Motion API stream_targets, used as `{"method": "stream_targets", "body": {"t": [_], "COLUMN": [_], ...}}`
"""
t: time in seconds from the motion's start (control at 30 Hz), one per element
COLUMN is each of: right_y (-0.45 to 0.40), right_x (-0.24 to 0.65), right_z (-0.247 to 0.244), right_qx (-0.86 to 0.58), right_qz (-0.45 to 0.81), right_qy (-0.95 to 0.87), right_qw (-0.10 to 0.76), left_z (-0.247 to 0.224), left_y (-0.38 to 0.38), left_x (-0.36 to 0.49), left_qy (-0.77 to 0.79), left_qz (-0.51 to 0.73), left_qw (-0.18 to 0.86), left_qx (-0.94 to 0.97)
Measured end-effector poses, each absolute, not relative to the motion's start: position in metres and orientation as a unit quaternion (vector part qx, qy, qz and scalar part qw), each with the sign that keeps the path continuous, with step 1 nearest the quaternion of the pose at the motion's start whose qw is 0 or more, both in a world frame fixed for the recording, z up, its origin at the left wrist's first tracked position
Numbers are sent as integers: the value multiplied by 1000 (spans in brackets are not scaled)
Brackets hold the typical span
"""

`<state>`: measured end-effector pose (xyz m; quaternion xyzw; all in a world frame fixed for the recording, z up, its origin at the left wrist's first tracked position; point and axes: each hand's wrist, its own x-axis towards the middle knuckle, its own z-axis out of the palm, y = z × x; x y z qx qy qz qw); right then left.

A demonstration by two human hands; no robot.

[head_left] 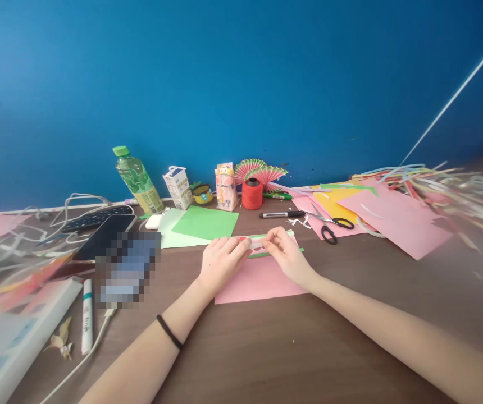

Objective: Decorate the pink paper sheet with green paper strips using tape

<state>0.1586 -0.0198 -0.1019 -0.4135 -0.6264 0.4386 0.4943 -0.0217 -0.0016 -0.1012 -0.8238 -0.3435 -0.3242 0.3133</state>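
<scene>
A small white stick-like item (256, 242) with a red part lies between my two hands, over the far edge of a pink paper sheet (258, 280). My left hand (223, 262) has its fingers curled round the red end. On the other end, the thumb and fingertips of my right hand (287, 255) are pinched together. Beneath the hands, green and pale strips (294, 251) rest on the pink sheet; the fingers partly cover them.
Behind are a green bottle (138, 182), a small carton (178, 188), a red thread spool (252, 194) and green paper (205, 222). Scissors (329, 224) and a black marker (281, 214) lie to the right, near pink sheets (393, 219). Phones (104, 238) and cables are left.
</scene>
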Motion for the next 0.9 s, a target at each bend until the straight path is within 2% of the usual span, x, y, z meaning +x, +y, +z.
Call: {"method": "stream_targets", "body": {"t": [0.2,0.33,0.43,0.57,0.63,0.73,0.8,0.9], "right_y": [-19,0,17,27,28,31,34,37], "right_x": [161,184,219,268,287,304,310,312], "right_z": [-95,-87,-81,-76,-75,-74,-73,-73], "right_qx": [-402,-472,-591,-737,-779,-789,-779,-772], "right_qz": [473,394,255,33,0,71,113,104], "right_qy": [-620,-606,-652,-659,-627,-610,-615,-626], "right_qw": [480,504,401,146,32,-34,-44,-37], "left_z": [-101,-99,-100,-102,-102,-102,-102,-101], "left_y": [-3,-3,-1,0,1,1,0,0], "left_x": [-24,-27,-28,-27,-27,-26,-25,-25], "left_qy": [-342,-340,-345,-349,-351,-349,-347,-346], "left_qz": [-329,-338,-342,-347,-347,-350,-352,-354], "left_qw": [308,323,331,336,334,330,325,313], "left_qx": [-824,-816,-809,-803,-803,-805,-806,-811]}}
